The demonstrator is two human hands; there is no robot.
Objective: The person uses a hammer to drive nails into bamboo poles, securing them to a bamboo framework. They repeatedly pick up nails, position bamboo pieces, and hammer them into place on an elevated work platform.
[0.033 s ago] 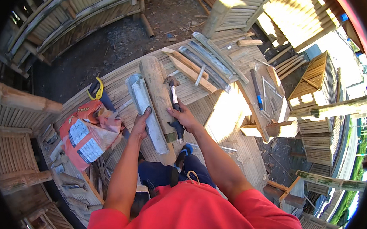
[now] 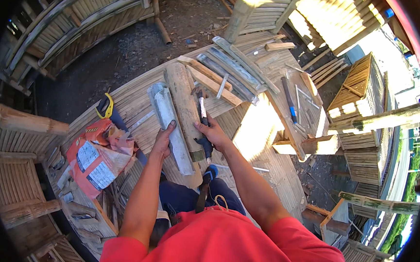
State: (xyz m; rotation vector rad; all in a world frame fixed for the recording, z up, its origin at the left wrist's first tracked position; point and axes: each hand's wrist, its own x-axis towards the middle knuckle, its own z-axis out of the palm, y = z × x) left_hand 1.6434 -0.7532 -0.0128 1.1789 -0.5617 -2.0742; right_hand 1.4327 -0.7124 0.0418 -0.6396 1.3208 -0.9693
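Observation:
My left hand (image 2: 163, 140) is closed on the right-lower side of a grey, half-round length of split bamboo (image 2: 165, 109), thumb on top. Just to its right lies a thicker brown bamboo pole (image 2: 182, 97), running almost parallel. My right hand (image 2: 212, 133) is closed at the pole's right edge, the thumb reaching its side and the other fingers hidden. A hammer (image 2: 201, 103) runs along that side, its handle passing beneath my right hand. Below the hand a black tool part (image 2: 204, 143) shows; I cannot tell whether it belongs to the hammer.
A slatted bamboo platform (image 2: 265, 178) carries these things. To the left are a torn orange-and-white sack (image 2: 96, 157) and a saw with a yellow handle (image 2: 105, 106). Beyond the pole lie wooden strips (image 2: 211, 80) and grey slats (image 2: 234, 67). A blue-and-black tool (image 2: 290, 100) rests farther right.
My view has shifted slightly, so the surroundings sit a little farther left. Both bamboo pieces have moved slightly right relative to the platform. My grips look the same.

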